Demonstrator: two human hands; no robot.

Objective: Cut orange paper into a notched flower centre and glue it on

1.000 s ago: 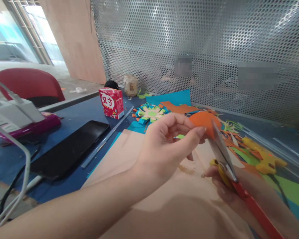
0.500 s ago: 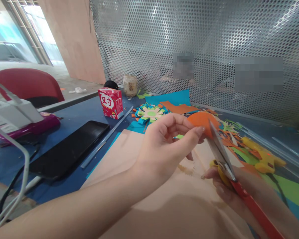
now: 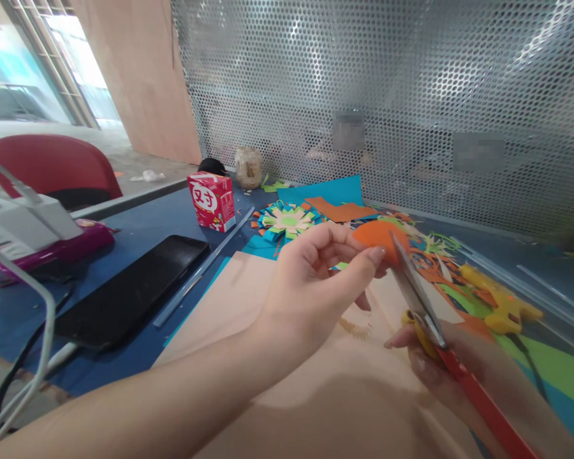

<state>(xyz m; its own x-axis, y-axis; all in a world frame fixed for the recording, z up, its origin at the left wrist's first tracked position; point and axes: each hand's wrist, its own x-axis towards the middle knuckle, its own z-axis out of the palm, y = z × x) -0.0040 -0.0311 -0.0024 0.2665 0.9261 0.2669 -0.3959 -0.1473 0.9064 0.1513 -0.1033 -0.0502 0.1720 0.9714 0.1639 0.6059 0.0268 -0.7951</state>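
Between thumb and fingers, my left hand [image 3: 316, 280] pinches a rounded piece of orange paper [image 3: 380, 239]. My right hand [image 3: 454, 363] is closed on a pair of scissors [image 3: 418, 293] with yellow and red on the handles. The blade tips meet the right edge of the orange paper, close to my left thumb. Below both hands lies a large sheet of pale peach paper [image 3: 287, 395]. Beyond my left hand sits a layered paper flower [image 3: 287, 220] in blue, green, cream and orange. Part of the right hand is hidden behind the scissors.
A yellow glue gun [image 3: 502, 299] lies at the right among paper scraps and clear glue sticks [image 3: 530, 293]. On the left are a black phone [image 3: 134, 293], a red drink carton [image 3: 212, 201] and a purple power strip [image 3: 76, 245]. A perforated metal panel [image 3: 387, 76] stands behind the table.
The orange paper and the scissors have shifted slightly left in view. Both hands keep their holds, and the blades are still at the paper's edge.
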